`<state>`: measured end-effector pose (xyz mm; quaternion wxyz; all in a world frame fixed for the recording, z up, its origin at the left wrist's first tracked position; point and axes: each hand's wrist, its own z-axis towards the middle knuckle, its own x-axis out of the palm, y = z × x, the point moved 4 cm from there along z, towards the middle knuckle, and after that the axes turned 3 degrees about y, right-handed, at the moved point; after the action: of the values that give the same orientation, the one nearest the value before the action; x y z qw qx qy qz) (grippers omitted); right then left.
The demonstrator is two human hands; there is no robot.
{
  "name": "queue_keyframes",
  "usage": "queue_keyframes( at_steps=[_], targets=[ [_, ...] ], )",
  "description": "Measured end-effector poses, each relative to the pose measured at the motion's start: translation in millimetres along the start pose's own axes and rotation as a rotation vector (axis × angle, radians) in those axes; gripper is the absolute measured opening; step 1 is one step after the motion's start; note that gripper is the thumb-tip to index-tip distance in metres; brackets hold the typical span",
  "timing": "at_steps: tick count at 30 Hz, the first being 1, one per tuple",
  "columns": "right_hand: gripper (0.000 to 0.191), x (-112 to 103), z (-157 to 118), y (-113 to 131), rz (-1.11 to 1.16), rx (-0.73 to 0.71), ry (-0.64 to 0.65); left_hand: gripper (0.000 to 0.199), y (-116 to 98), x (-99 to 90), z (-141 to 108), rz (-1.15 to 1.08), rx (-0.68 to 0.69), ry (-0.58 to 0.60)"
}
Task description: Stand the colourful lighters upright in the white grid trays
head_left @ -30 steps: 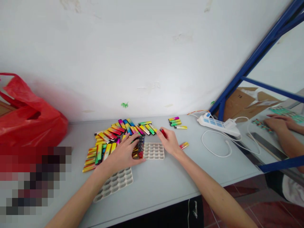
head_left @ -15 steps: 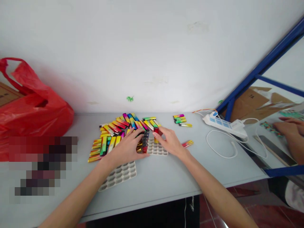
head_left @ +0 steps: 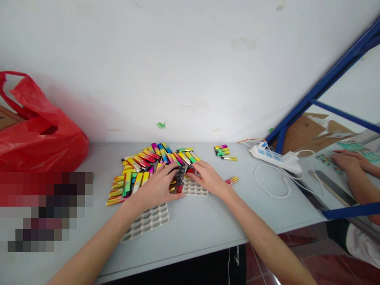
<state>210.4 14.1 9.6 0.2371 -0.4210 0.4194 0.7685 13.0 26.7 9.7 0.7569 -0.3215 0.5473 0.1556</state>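
Observation:
My left hand (head_left: 156, 186) is closed around an upright stack of flat, shiny sticks (head_left: 180, 177), their black ends turned to the right. A red metallic stick (head_left: 190, 171) is pinched in my right hand (head_left: 209, 179), close beside that stack. Under my hands lies a pale tray (head_left: 197, 188) with rows of oval holes. A second such tray (head_left: 150, 220) is partly covered by my left forearm. Behind and left of my left hand, many rainbow-coloured metallic sticks (head_left: 146, 158) with black ends lie heaped, some in a row.
A few sticks (head_left: 222, 151) lie at the back, and a single one (head_left: 232, 180) is right of my right hand. A power strip (head_left: 274, 157) with a white cable sits at right, before a blue frame (head_left: 314, 93). Beyond it are another person's hands (head_left: 353, 162). A red bag (head_left: 44, 130) stands left.
My right hand has brought the red stick left, up against the stack in my left hand. The view has shifted slightly; my left hand keeps its hold.

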Motion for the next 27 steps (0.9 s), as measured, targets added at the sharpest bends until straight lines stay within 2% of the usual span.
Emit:
queue_keyframes(
  at_steps=[4, 7, 9, 11, 13, 16, 18, 23, 27],
  targets=[
    [0.025, 0, 0, 6, -0.036, -0.033, 0.051, 0.081, 2, 2.6, 1, 0.017, -0.008, 0.015],
    [0.037, -21, -3, 1, 0.051, -0.009, -0.013, 0.078, 2, 1.5, 2, 0.016, -0.005, 0.011],
    [0.031, -41, -8, -15, 0.036, 0.071, -0.129, 0.076, 2, 0.4, 2, 0.013, -0.005, 0.010],
    [0.028, -60, -17, -42, -0.052, 0.190, -0.285, 0.075, 2, -0.7, 2, 0.008, -0.008, 0.012],
    [0.033, -70, -28, -74, -0.152, 0.341, -0.341, 0.074, 1, -1.6, 2, 0.001, -0.013, 0.011],
    [0.047, -73, -47, -117, -0.282, 0.621, -0.206, 0.075, 1, -2.1, 2, 0.010, -0.022, 0.019],
    [0.046, -73, -57, -129, -0.299, 0.692, -0.145, 0.075, 1, -2.0, 2, 0.021, -0.028, 0.026],
    [0.036, -74, -59, -124, -0.303, 0.727, -0.075, 0.077, 1, -2.9, 2, 0.011, -0.031, 0.022],
    [0.028, -68, -48, -109, -0.274, 0.583, 0.008, 0.078, -1, -3.9, 2, 0.031, -0.042, 0.047]
  ],
)
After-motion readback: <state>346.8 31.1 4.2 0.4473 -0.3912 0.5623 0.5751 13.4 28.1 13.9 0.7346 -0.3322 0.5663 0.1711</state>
